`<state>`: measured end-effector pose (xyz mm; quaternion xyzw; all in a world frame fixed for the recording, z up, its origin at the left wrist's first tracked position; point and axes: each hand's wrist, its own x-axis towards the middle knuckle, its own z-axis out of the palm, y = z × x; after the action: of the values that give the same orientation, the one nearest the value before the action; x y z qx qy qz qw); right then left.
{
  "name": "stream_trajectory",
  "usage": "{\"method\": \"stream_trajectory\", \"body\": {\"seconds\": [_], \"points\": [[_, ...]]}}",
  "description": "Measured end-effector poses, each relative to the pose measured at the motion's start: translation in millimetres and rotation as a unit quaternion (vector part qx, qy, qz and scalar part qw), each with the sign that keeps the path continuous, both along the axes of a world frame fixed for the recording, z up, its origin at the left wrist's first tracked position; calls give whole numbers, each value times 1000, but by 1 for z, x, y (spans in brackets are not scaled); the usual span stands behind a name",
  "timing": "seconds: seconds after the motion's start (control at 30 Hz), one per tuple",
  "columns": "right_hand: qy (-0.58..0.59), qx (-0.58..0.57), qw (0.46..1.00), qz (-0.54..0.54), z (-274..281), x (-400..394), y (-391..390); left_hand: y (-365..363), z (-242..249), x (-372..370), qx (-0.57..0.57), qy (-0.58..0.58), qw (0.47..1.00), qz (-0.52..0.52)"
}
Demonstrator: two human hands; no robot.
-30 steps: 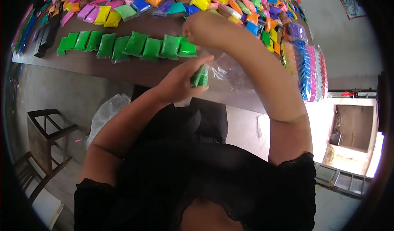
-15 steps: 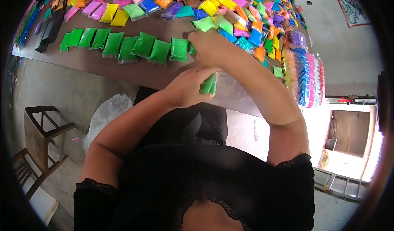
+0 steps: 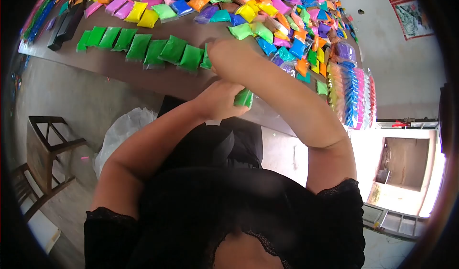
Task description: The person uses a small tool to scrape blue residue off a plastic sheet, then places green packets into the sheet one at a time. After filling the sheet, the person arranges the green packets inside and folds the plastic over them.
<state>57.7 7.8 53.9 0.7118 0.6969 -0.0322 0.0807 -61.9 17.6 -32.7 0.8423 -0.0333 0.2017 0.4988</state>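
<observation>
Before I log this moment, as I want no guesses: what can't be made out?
All in the head view:
- Right hand, anything held: behind the hand.
- Green row, right end: behind that hand.
- Left hand, packets held: count hidden in its grip.
- Mixed pile, far side: cut off by top edge.

The bare, bent left arm (image 3: pixel 158 137) has its elbow toward 8 o'clock in the head view, its forearm slanting up toward 2 o'clock. The left hand (image 3: pixel 221 99) lies just off the centre toward 12 o'clock, back of the hand up, thumb and fingers closed in a grip, the fingertips toward 3 o'clock. The bare, bent right arm (image 3: pixel 299 104) has its elbow toward 3 o'clock, its forearm reaching between 10 and 11 o'clock. The right hand (image 3: pixel 231 57) is above the left, at 12 o'clock, knuckles bent, fingers mostly hidden beneath; whether it grips cannot be seen.
</observation>
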Motion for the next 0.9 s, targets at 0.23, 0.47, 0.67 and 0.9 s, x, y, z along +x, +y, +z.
{"method": "stream_trajectory", "body": {"seconds": [0.23,0.47,0.67,0.9], "points": [[50,-99,993,-46,13,0,9,0,6,1,54,-43,997,30],[71,-69,984,-146,5,18,20,-1,5,0,6,26,1000,15],[453,122,855,-221,91,38,-57,2,12,-1,-105,41,993,-20],[569,110,748,-322,89,38,-203,5,17,-3,-98,73,992,-16]]}}
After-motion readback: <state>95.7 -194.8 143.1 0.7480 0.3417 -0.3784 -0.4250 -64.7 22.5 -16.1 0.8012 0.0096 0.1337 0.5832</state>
